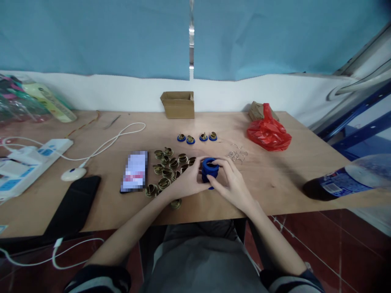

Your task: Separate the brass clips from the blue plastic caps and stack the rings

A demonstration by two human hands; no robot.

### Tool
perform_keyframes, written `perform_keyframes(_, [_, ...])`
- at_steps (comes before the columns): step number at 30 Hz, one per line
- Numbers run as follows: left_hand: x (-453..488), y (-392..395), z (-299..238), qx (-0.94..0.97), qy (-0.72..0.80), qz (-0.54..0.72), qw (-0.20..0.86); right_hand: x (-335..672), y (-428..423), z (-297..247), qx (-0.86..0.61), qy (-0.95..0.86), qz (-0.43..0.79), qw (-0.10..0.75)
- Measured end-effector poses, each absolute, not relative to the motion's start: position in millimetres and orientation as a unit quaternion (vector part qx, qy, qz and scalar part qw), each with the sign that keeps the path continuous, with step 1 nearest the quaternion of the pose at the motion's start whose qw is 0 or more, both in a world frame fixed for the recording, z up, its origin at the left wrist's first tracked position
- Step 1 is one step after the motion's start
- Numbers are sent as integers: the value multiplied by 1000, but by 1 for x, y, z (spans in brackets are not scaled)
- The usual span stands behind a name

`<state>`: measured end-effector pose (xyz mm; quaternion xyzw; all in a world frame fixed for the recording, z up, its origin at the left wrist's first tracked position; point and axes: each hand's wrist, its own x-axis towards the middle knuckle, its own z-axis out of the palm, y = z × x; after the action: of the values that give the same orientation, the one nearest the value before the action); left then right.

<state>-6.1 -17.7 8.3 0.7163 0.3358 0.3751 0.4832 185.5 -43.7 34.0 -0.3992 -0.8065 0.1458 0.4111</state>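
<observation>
A stack of blue rings (209, 176) stands near the table's front, between my two hands. My left hand (191, 178) is closed around its left side. From the right, my right hand (231, 182) pinches the stack, thumb in front and fingertips at the top ring. Left of the stack lie several brass-coloured round parts with raised flaps (165, 172), some hidden behind my left hand and forearm. Farther back, several similar brass parts with blue rings around their bases (190, 140) sit in a row. Thin wire springs or rings (236, 155) lie beyond my right hand.
At left are a phone with a lit screen (135, 171), a dark phone (75, 203), a white cable (100, 145) and a power strip (33, 167). A cardboard box (179, 109) stands at the back. A red plastic bag (269, 132) and a lying drink bottle (342, 183) are at right.
</observation>
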Motion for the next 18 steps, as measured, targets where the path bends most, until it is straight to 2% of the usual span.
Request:
perform_keyframes(10, [-6, -20, 15, 698, 362, 350, 510, 192, -36, 34, -380, -819, 196, 382])
perform_keyframes(18, [-9, -17, 12, 722, 370, 358, 462, 198, -35, 35, -355, -831, 257, 344])
